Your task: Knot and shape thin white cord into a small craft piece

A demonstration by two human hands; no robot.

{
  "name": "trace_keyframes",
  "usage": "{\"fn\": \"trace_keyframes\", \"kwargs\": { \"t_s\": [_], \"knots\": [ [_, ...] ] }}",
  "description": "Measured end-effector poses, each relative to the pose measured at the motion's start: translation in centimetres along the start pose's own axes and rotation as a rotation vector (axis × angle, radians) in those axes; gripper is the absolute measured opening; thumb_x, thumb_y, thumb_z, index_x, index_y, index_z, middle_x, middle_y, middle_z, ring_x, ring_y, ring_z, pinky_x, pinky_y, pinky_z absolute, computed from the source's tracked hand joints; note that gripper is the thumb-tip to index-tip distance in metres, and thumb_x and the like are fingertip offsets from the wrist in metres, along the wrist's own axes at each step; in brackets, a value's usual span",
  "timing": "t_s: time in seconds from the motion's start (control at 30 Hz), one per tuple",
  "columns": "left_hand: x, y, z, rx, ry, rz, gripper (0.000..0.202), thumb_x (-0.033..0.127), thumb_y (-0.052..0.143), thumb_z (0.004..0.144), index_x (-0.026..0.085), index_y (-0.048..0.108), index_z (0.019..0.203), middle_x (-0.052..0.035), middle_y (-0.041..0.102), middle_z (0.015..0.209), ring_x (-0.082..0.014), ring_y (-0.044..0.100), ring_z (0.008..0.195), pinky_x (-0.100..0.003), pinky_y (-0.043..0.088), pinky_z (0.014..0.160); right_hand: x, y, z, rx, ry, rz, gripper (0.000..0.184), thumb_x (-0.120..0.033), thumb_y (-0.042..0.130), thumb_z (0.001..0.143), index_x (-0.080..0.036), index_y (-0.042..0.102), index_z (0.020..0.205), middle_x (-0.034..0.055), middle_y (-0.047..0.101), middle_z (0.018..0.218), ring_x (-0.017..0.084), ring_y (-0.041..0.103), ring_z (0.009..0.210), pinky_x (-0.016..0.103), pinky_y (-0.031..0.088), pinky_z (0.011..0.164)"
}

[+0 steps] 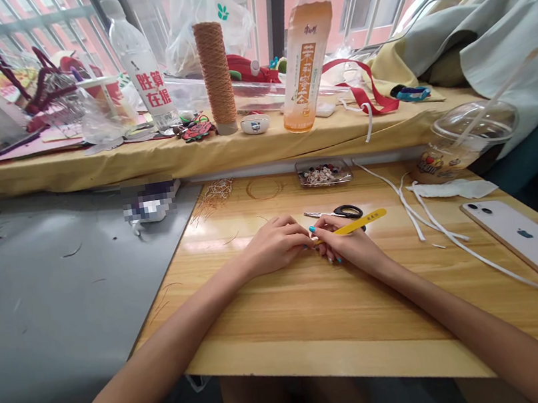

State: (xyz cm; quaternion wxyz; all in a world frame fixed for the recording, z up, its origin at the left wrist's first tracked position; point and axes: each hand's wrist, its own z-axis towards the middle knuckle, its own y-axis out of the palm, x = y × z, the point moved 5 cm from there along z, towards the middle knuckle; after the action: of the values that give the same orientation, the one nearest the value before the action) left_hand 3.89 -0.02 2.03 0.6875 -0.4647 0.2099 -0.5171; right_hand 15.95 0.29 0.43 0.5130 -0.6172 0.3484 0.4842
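Near the middle of the counter [314,302], the right hand [349,243] grips a yellow stick [360,222] while the left hand [275,244] pinches at its tip; scissors [341,212] lie untouched behind.

Single head-worn view: looks forward and down, close over wooden surface [316,315], window ledge [92,167] across the far side.

water bottle [144,72] label "胜算在握"

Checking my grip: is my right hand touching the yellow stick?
Touching: the head view shows the right hand pinching the yellow stick.
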Motion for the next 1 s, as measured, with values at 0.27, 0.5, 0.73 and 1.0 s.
{"fn": "trace_keyframes", "kwargs": {
  "t_s": [0.27,0.5,0.73,1.0],
  "knots": [
    [-0.18,0.1,0.04,-0.005,-0.015,-0.011,0.021,0.02,0.041,0.083,0.02,0.062,0.089,-0.0006,0.062,0.089,-0.0147,0.043,0.08,-0.026,0.037,0.074,-0.16,0.04,-0.21,0.053,0.002,-0.003,0.017,-0.031,0.046,0.077,-0.019,0.045,0.066,-0.0055,0.05,0.047,0.006,0.044,0.035,0.017,0.035,0.033],
    [-0.21,0.08,-0.05,0.004,-0.009,-0.018,0.021,0.024,0.042,0.084,0.021,0.062,0.089,-0.0001,0.062,0.09,-0.0144,0.043,0.081,-0.025,0.037,0.074,-0.01,-0.12,0.07,0.052,0.038,0.024,0.016,-0.029,0.048,0.075,-0.018,0.045,0.063,-0.0052,0.051,0.044,0.006,0.043,0.033,0.016,0.032,0.031],
    [-0.1,0.02,0.03,-0.003,-0.006,0.008,0.023,0.024,0.041,0.084,0.019,0.062,0.088,-0.0023,0.061,0.088,-0.0148,0.044,0.08,-0.025,0.038,0.073,0.04,-0.38,-0.08,0.103,0.02,0.03,0.016,-0.029,0.047,0.075,-0.019,0.044,0.064,-0.0054,0.05,0.043,0.006,0.043,0.032,0.016,0.031,0.031],
    [-0.13,0.29,-0.11,-0.04,-0.002,0.047,0.024,0.019,0.037,0.085,0.022,0.06,0.093,-0.0016,0.06,0.094,-0.0143,0.044,0.082,-0.026,0.038,0.074,-0.74,0.03,-0.5,0.027,-0.076,-0.056,0.019,-0.035,0.046,0.076,-0.018,0.045,0.066,-0.0042,0.049,0.048,0.007,0.043,0.037,0.019,0.036,0.034]
  ]
}}
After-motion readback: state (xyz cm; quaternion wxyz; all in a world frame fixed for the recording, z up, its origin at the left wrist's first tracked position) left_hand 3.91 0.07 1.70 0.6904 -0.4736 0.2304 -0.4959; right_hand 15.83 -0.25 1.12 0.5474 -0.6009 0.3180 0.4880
